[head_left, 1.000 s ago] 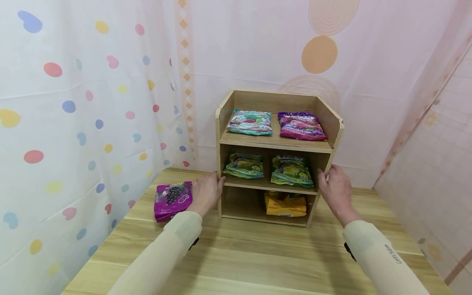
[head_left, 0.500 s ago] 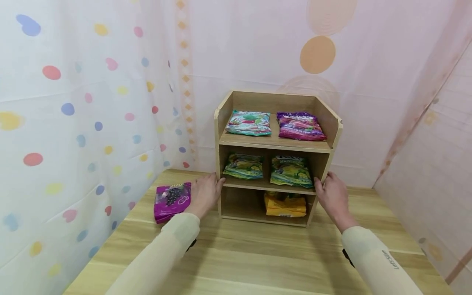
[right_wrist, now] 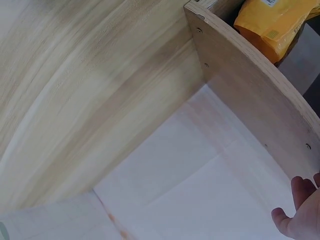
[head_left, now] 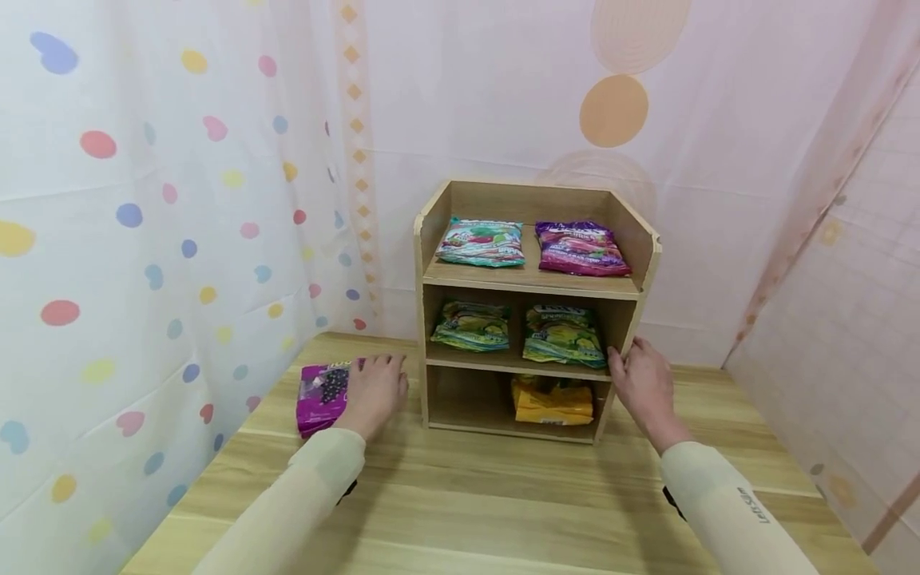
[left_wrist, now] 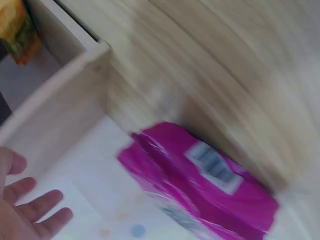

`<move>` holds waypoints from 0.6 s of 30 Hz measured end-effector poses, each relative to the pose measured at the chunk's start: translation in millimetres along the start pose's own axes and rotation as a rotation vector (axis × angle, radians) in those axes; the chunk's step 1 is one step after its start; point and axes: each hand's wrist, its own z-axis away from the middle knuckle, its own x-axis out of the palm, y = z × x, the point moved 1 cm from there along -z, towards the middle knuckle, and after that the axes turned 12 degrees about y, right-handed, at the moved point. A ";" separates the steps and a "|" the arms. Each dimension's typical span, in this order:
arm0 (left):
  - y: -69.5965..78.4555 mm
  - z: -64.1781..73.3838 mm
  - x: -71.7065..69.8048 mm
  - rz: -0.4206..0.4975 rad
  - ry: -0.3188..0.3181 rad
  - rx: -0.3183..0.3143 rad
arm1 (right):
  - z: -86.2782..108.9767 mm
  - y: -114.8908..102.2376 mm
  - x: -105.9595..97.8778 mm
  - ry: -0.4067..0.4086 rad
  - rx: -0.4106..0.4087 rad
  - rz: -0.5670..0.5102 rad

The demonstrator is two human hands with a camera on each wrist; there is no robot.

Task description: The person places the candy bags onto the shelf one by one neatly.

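A three-tier wooden shelf (head_left: pixel 530 289) stands on the wooden table, bags of sweets on every tier. My right hand (head_left: pixel 644 390) holds its right side panel, thumb at the front edge and fingers along the outside. Clear of the left panel, my left hand (head_left: pixel 375 393) has its fingers spread loosely and holds nothing. It overlaps the right part of a purple bag with grapes printed on it (head_left: pixel 316 411) in the head view. In the left wrist view this bag (left_wrist: pixel 210 172) lies beyond the fingertips, a barcode label on its side.
On the top tier lie a teal-and-white bag (head_left: pixel 483 243) and a purple-pink bag (head_left: pixel 580 249). Two green bags, left (head_left: pixel 471 326) and right (head_left: pixel 564 335), fill the middle. A yellow bag (head_left: pixel 553 402) sits at the bottom right. Patterned curtains (head_left: pixel 216 200) enclose the table.
My left hand has let go of the shelf's left panel and moved left over the edge of the purple grape bag. My right hand has slid slightly lower and stays at the right panel.
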 end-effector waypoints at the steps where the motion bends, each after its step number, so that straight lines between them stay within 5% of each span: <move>1: -6.6 1.4 1.0 -0.007 -0.023 -0.023 | 0.2 0.5 0.3 -0.001 0.001 0.001; 9: -54.7 22.5 11.8 -0.097 -0.165 -0.219 | 0.8 1.2 3.5 0.018 -0.007 -0.008; 13: -62.7 30.4 15.2 -0.077 -0.273 -0.316 | 0.3 2.1 4.2 0.017 -0.003 -0.009; 18: -64.2 32.7 16.3 -0.063 -0.350 -0.335 | 0.4 1.7 4.1 0.015 0.011 -0.011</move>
